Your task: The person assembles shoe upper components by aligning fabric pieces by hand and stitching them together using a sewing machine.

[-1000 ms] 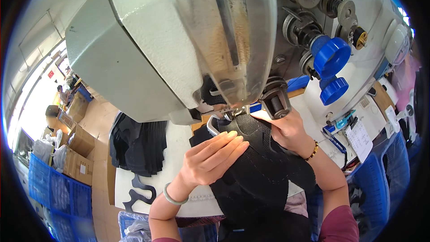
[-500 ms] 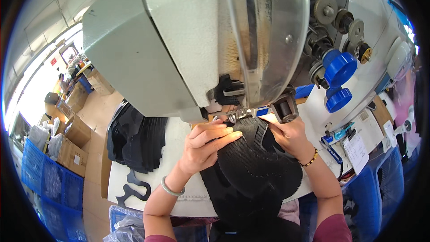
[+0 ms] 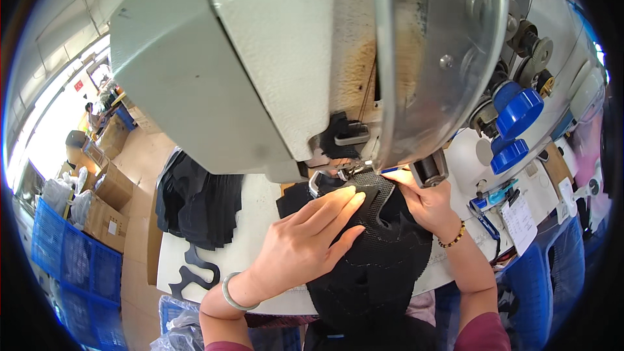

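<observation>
A black mesh fabric piece (image 3: 374, 266), with stitched seams and a curved overlay, lies under the needle area (image 3: 354, 170) of a large pale sewing machine (image 3: 273, 58). My left hand (image 3: 302, 244) rests flat on the mesh just in front of the needle area, fingers stretched forward and thumb apart. At the fabric's right side, my right hand (image 3: 429, 205) pinches its edge below the machine's roller (image 3: 430, 170). The right fingertips are partly hidden beneath the machine. The fabric's near end hangs over the table edge toward my lap.
A stack of black cut pieces (image 3: 198, 201) sits left on the white table (image 3: 260, 214), with a dark curvy cut piece (image 3: 194, 273) nearer. Blue tension knobs (image 3: 520, 114) stick out right. Beyond are snips (image 3: 484, 221), a written sheet (image 3: 519, 221) and a blue chair (image 3: 559, 266).
The fabric has turned and shifted, with more of it left of the needle area. My left hand moved from pinching the edge to lying flat nearer me. The head view shifted slightly.
</observation>
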`<state>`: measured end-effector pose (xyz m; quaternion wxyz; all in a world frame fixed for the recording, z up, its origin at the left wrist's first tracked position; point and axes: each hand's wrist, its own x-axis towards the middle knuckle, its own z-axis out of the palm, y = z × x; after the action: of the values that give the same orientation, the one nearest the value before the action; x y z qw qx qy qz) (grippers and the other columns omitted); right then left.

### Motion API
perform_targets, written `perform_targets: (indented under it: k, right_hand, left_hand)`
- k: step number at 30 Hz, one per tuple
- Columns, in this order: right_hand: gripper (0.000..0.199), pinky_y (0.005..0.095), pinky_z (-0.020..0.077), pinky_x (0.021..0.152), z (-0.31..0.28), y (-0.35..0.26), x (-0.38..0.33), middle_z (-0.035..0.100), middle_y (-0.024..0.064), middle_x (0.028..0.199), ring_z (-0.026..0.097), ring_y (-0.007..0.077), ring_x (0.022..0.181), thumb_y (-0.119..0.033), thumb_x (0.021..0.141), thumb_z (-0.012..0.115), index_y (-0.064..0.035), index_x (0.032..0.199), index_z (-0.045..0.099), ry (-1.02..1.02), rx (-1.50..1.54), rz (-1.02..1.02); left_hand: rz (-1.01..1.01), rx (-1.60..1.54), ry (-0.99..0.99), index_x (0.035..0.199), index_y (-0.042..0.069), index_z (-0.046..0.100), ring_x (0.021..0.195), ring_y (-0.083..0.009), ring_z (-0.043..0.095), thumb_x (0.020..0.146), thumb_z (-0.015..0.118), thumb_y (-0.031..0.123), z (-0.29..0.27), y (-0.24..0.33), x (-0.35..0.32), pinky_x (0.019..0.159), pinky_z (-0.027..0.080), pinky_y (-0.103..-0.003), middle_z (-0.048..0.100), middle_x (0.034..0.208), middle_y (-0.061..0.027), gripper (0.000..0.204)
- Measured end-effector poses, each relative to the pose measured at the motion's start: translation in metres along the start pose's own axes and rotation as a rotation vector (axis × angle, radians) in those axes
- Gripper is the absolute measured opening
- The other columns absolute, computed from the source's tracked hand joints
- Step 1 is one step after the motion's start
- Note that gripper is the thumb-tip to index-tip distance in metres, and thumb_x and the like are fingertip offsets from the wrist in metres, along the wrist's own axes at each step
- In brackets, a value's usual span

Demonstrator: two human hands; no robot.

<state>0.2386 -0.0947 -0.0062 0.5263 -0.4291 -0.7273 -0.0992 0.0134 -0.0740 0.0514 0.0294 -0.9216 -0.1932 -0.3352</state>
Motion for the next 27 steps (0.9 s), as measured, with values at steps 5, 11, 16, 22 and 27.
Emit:
perform_targets:
  k: [5,11,16,22,27]
  right_hand:
    - [0.033,0.0383,0.0457,0.091,-0.008,-0.005,0.003,0.062,0.0089,0.109,0.057,0.0282,0.107,0.009,0.074,0.061,-0.0051,0.104,0.066,-0.096,-0.056,-0.055]
    - [0.034,0.0408,0.0464,0.087,-0.008,-0.005,0.002,0.065,0.0111,0.104,0.059,0.0333,0.100,0.005,0.068,0.062,-0.0047,0.100,0.069,-0.018,-0.049,-0.012]
    - [0.036,0.0431,0.0415,0.087,-0.013,-0.004,0.001,0.064,0.0087,0.104,0.057,0.0299,0.101,0.002,0.064,0.062,-0.0067,0.099,0.070,-0.054,-0.217,-0.136]
    - [0.038,0.0382,0.0376,0.078,-0.014,-0.001,0.000,0.063,0.0029,0.104,0.055,0.0210,0.094,-0.001,0.065,0.064,-0.0127,0.100,0.071,-0.044,-0.243,-0.207]
    - [0.041,0.0366,0.0354,0.077,-0.017,-0.010,0.000,0.062,-0.0005,0.103,0.053,0.0171,0.091,-0.003,0.063,0.063,-0.0148,0.101,0.071,-0.065,-0.369,-0.236]
  left_hand:
    - [0.058,0.065,-0.044,0.112,0.006,0.064,0.089,-0.0127,0.064,0.082,0.067,0.018,-0.004,-0.006,0.002,0.064,0.054,-0.023,0.064,0.105,-0.0002,0.032]
    - [0.092,0.060,-0.079,0.111,0.006,0.065,0.087,-0.0130,0.063,0.082,0.067,0.017,-0.008,-0.010,0.010,0.062,0.054,-0.024,0.064,0.101,-0.0004,0.031]
    - [0.096,0.041,-0.076,0.092,0.006,0.067,0.074,-0.0175,0.059,0.072,0.077,0.022,-0.013,-0.011,0.018,0.057,0.051,-0.027,0.058,0.083,-0.0045,0.027]
    - [0.103,0.110,-0.142,0.093,0.001,0.063,0.077,-0.0218,0.059,0.070,0.078,0.026,-0.017,0.002,0.020,0.059,0.052,-0.028,0.056,0.083,-0.0082,0.037]
    - [0.062,0.169,-0.198,0.098,-0.002,0.060,0.087,-0.0284,0.059,0.072,0.075,0.022,-0.012,0.011,0.015,0.071,0.053,-0.033,0.057,0.090,-0.0116,0.039]
